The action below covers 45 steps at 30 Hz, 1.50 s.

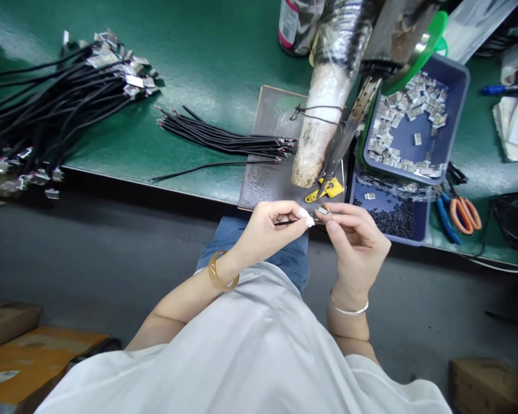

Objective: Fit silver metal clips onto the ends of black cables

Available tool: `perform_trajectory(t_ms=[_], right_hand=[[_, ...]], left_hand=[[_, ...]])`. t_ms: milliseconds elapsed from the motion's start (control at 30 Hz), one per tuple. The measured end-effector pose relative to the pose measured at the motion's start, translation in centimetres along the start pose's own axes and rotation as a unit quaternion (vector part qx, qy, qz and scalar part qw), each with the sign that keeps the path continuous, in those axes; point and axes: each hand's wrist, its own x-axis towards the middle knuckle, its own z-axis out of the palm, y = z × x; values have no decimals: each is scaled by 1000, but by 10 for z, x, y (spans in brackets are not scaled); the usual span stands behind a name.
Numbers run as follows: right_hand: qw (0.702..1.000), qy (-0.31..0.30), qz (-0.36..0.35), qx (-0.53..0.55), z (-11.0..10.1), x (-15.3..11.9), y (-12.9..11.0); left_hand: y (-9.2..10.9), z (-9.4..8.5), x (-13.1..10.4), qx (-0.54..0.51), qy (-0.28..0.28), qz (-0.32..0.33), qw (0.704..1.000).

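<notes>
My left hand (278, 227) is closed in a pinch on a thin black cable (286, 222), with white wrapping on a fingertip. Close beside it, my right hand (356, 238) pinches a small silver metal connector (323, 210). The cable end and the connector are near each other; I cannot tell whether they touch. Just beyond my hands is a brown board (263, 187) at the bench edge. A yellow tool (330, 188) lies on it, as do the ends of a bundle of black cables (224, 141).
Cables with metal connectors (133, 80) are heaped at left. Wrapped tube-like equipment (323, 109) hangs over the board. At right, a blue bin (460, 103) holds silver connectors above another bin (421, 221) with small black parts. Orange-handled pliers (465, 214) lie beside them.
</notes>
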Motion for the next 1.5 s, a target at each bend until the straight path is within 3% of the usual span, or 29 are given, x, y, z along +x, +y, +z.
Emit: perform_trajectory(t_ms=[167, 333, 467, 600, 833, 1167, 1500], right_hand=[[999, -43, -17, -22, 4, -1, -1], [982, 15, -134, -135, 8, -1, 1], [968, 72, -185, -153, 9, -2, 3], [948, 55, -244, -195, 9, -3, 3], [986, 58, -142, -71, 12, 0, 14], [926, 43, -279, -252, 11, 8, 16], [918, 38, -304, -252, 12, 13, 10]], left_hand=[[0, 2, -1, 27, -5, 2, 1000], [-4, 2, 3, -35, -5, 13, 999], [-5, 3, 5, -11, 27, 1, 1000], [-4, 4, 6, 17, 40, -4, 999], [-5, 3, 11, 14, 51, 4, 999], [-4, 5, 20, 29, 92, 26, 995], [0, 6, 17, 78, 108, 50, 990]])
